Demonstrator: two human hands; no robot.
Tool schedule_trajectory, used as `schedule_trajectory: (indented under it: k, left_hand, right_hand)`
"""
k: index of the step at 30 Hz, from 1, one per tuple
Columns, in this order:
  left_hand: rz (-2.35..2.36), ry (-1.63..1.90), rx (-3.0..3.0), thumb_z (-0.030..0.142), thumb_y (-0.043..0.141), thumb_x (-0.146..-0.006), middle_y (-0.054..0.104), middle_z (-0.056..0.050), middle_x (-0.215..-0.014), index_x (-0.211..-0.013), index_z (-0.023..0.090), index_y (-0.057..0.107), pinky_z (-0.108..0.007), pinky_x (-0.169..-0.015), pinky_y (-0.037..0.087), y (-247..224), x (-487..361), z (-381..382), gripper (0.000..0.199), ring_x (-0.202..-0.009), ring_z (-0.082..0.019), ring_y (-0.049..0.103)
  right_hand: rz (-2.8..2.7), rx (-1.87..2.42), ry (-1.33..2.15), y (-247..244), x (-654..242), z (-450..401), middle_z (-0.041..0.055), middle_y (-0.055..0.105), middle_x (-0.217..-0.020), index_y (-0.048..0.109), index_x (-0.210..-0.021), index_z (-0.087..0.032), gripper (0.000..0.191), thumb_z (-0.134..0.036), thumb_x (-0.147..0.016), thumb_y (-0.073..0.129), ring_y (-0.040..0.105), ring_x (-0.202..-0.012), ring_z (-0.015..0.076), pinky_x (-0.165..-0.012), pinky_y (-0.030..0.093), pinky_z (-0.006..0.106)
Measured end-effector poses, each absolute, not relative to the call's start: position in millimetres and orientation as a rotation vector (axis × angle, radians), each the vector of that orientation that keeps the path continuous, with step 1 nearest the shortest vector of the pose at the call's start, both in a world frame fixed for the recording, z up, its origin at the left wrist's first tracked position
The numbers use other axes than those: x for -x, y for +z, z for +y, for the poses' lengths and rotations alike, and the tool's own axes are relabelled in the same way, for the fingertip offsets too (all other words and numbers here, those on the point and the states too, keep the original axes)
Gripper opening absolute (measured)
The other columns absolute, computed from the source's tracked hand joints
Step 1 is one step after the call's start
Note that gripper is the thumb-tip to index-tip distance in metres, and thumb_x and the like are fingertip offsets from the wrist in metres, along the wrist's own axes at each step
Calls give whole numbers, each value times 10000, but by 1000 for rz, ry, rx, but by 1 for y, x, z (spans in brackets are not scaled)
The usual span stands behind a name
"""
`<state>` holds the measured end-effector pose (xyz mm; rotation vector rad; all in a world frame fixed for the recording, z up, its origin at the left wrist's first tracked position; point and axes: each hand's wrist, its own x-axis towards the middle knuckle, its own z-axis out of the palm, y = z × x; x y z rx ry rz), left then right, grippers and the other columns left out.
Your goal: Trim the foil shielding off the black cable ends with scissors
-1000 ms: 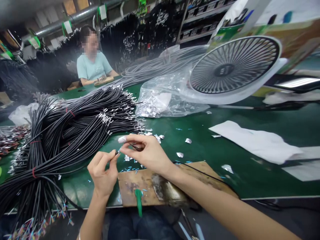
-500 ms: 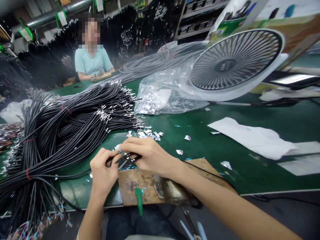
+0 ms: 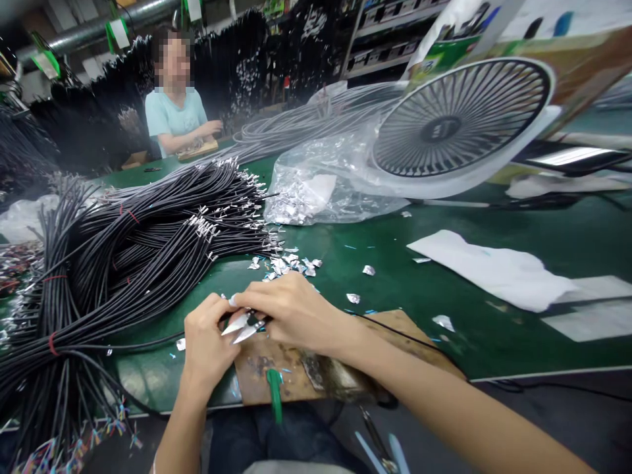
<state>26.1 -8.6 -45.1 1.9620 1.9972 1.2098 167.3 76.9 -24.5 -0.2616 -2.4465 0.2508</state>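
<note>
Near the table's front edge, my left hand (image 3: 210,336) pinches the end of a black cable (image 3: 143,345) that runs in from the bundle on the left. My right hand (image 3: 286,309) is wrapped round small snips (image 3: 243,329), whose two pale blades are apart and point left toward my left hand. The fingertips of both hands meet above the blades, and the cable's tip is hidden between them. Below them lies a stained wooden board (image 3: 266,375) with a green clip (image 3: 274,392) at its front edge.
Bundled black cables (image 3: 148,230) fill the left side. Foil scraps (image 3: 291,263) lie beyond my hands, near a clear plastic bag (image 3: 340,178). A fan (image 3: 459,125) stands back right, and white paper (image 3: 494,266) lies right. A person in light blue (image 3: 178,118) sits across the table.
The snips in my right hand have turned, and their blades now show more clearly, spread apart. My left hand has shifted slightly right. The person across has raised a hand.
</note>
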Motion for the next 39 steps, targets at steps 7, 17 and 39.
schedule_trajectory:
  k: [7, 17, 39]
  left_hand:
    - [1924, 1351, -1575, 183, 581, -752, 505, 28, -567, -605, 160, 604, -201, -482, 338, -43, -24, -8, 151, -539, -95, 475]
    - [2096, 1928, -1740, 148, 636, -747, 561, 18, -599, -681, 176, 646, -198, -486, 381, -40, -26, -13, 73, -530, -90, 479]
    - [2588, 1592, -2339, 145, 543, -817, 535, -14, -496, -677, 132, 642, -217, -440, 317, -27, -32, -16, 171, -469, -109, 459]
  right_hand:
    - [-2199, 151, 399, -28, -161, 66, 39, 637, -677, 630, -883, -122, 297, -28, -744, 384, 530, -507, 122, -438, 339, 224]
    - [-1989, 642, 992, -14, -157, 68, 46, 671, -852, 620, -1060, -165, 264, -282, -854, 503, 587, -658, 158, -569, 453, 253]
    - [-2032, 527, 1216, -13, -155, 65, 39, 671, -758, 709, -874, -144, 210, -152, -854, 500, 593, -709, 147, -668, 447, 246]
